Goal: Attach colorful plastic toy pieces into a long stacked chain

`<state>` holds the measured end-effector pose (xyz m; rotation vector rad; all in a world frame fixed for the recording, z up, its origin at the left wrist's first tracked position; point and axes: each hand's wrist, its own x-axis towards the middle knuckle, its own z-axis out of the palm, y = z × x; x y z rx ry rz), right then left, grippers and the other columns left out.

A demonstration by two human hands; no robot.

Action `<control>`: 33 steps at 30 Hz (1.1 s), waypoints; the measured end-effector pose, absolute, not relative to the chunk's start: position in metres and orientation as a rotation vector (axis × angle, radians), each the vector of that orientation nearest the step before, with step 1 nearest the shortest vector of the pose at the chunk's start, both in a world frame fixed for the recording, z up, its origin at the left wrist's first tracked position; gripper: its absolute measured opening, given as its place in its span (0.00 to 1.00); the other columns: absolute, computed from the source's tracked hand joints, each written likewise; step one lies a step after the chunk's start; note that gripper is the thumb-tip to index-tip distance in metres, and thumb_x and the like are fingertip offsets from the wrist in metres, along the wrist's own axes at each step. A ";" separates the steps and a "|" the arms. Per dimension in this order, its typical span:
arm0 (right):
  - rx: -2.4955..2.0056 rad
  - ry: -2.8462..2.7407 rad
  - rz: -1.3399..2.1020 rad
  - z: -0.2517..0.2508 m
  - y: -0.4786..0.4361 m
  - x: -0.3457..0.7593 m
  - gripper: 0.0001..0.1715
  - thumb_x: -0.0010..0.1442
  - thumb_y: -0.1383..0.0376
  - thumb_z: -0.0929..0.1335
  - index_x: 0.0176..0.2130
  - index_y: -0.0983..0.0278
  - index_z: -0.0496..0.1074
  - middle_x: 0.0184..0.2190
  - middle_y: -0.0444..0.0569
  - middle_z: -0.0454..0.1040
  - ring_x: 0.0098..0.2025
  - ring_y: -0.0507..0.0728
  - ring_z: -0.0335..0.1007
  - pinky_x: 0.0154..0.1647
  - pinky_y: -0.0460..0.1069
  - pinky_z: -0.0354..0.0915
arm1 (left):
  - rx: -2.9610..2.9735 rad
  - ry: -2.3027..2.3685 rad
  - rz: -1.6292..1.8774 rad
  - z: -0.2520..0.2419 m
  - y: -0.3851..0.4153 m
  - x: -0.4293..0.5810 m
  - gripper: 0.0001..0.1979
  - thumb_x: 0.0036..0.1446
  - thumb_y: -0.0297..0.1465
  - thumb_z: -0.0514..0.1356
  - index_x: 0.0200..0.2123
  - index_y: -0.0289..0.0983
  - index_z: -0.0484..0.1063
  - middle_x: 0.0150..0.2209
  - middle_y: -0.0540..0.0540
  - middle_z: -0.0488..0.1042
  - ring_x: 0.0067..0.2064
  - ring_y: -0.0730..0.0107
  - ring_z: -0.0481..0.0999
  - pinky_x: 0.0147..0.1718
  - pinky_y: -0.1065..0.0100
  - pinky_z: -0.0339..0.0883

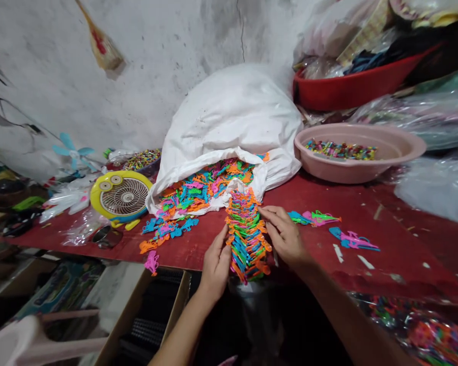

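Observation:
A long stack of orange, blue, green and pink plastic pieces lies between my hands, from the mouth of a white sack to the table's front edge. My left hand holds its left side, fingers pressed along it. On the right side, my right hand grips it near the middle with thumb and fingertips. Many loose pieces of the same colours fill the sack's open mouth. Some spill onto the red table to the left, and small clusters lie right of my right hand.
A yellow fan and a metal cup stand on the left. At the right is a pink basin with small colourful items, below a red basin. An open box sits below the table edge.

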<state>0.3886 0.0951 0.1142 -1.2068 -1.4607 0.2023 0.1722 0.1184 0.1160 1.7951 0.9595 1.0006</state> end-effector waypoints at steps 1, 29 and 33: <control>-1.188 -1.467 0.206 0.114 0.094 0.386 0.24 0.65 0.71 0.59 0.57 0.57 0.70 0.50 0.52 0.70 0.53 0.57 0.67 0.55 0.55 0.65 | 1.804 0.974 0.976 0.118 0.122 0.167 0.26 0.66 0.39 0.50 0.65 0.38 0.60 0.64 0.42 0.64 0.64 0.58 0.64 0.64 0.57 0.57; -1.497 -1.818 0.227 0.046 0.157 0.465 0.15 0.64 0.71 0.60 0.43 0.64 0.74 0.40 0.50 0.75 0.41 0.56 0.71 0.40 0.48 0.60 | 2.487 1.241 0.651 0.148 0.168 0.153 0.25 0.57 0.28 0.51 0.58 0.40 0.70 0.57 0.46 0.73 0.58 0.61 0.72 0.58 0.60 0.66; -1.478 -1.820 0.223 0.045 0.159 0.467 0.16 0.64 0.72 0.59 0.42 0.63 0.74 0.39 0.51 0.75 0.41 0.56 0.71 0.41 0.48 0.60 | 2.368 1.255 0.705 0.165 0.165 0.158 0.21 0.62 0.30 0.51 0.57 0.38 0.70 0.55 0.42 0.74 0.55 0.61 0.74 0.56 0.58 0.67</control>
